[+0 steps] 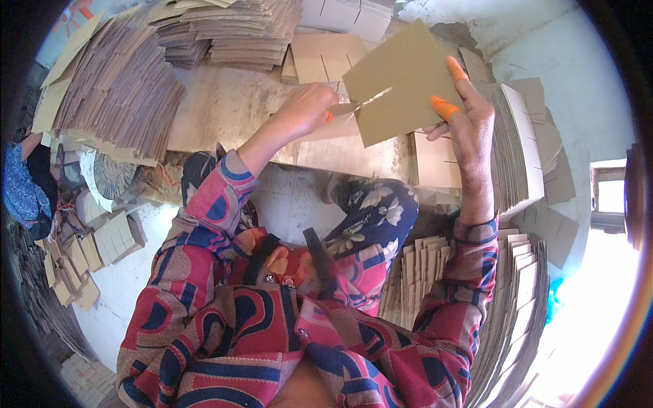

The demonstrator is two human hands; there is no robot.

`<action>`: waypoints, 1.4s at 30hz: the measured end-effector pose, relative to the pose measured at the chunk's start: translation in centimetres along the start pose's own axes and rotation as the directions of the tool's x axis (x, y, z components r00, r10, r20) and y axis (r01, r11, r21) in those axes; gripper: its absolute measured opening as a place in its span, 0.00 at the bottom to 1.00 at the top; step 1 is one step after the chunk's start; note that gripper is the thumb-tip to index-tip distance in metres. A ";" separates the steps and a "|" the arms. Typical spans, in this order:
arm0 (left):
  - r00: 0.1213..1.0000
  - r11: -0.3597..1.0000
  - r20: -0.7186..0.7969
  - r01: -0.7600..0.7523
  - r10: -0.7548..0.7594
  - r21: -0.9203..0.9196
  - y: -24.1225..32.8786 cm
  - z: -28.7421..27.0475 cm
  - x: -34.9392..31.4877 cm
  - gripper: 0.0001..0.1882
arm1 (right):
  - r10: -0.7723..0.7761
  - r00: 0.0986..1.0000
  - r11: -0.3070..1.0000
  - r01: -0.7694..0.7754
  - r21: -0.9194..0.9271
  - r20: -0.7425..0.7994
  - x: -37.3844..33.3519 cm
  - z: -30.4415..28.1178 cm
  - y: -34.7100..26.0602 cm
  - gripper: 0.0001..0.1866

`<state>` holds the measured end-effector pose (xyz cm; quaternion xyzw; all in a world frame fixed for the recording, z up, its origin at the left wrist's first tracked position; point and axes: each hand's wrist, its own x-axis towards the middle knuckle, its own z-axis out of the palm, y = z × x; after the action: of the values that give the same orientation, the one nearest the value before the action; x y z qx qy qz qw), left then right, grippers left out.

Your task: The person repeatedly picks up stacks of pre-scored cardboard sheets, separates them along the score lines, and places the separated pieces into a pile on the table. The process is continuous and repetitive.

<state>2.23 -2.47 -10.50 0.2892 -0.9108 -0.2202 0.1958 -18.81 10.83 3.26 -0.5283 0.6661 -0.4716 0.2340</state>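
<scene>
My right hand (468, 119), with orange covers on its thumb and a finger, grips the right edge of a flat tan cardboard sheet (407, 81). The sheet is held up tilted above the low wooden table. Closed in a fist, my left hand (307, 109) pinches a narrow cardboard piece (345, 107) at the sheet's left side. A pale, ragged line runs from that piece into the sheet. Whether the two are still joined there, I cannot tell. An orange cover shows at the left fingers too.
The wooden table (224, 109) bears tall cardboard stacks (115, 88) at left and more slotted sheets (330, 54) at the back. Another upright stack (520, 146) stands at right. Below it are packed cardboard rows (425, 275). Loose slotted pieces (115, 238) lie on the left floor.
</scene>
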 end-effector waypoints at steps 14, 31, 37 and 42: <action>1.000 0.999 -0.023 0.007 -0.006 0.043 -0.8 0.3 0.5 0.08 | 0.073 0.962 0.986 -0.029 -0.167 0.264 0.6 4.1 2.5 0.31; 0.997 1.000 -0.078 -0.017 0.018 0.011 -0.6 0.3 1.1 0.08 | -0.006 0.865 0.904 0.219 -0.368 0.501 1.2 6.0 5.0 0.33; 0.988 0.998 -0.147 -0.052 0.056 0.028 -0.2 -0.4 -0.1 0.11 | -0.201 0.907 0.647 0.406 -0.645 0.370 -1.8 8.1 8.1 0.40; 0.991 0.991 0.031 0.132 -0.130 -0.036 1.6 -2.5 -0.5 0.21 | -0.477 0.868 0.537 0.167 -0.827 -0.135 0.8 3.0 13.1 0.34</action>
<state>3.14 -1.71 -7.72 0.3414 -0.8882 -0.2540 0.1732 -22.91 8.93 -9.42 -0.5998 0.7231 -0.2463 -0.2381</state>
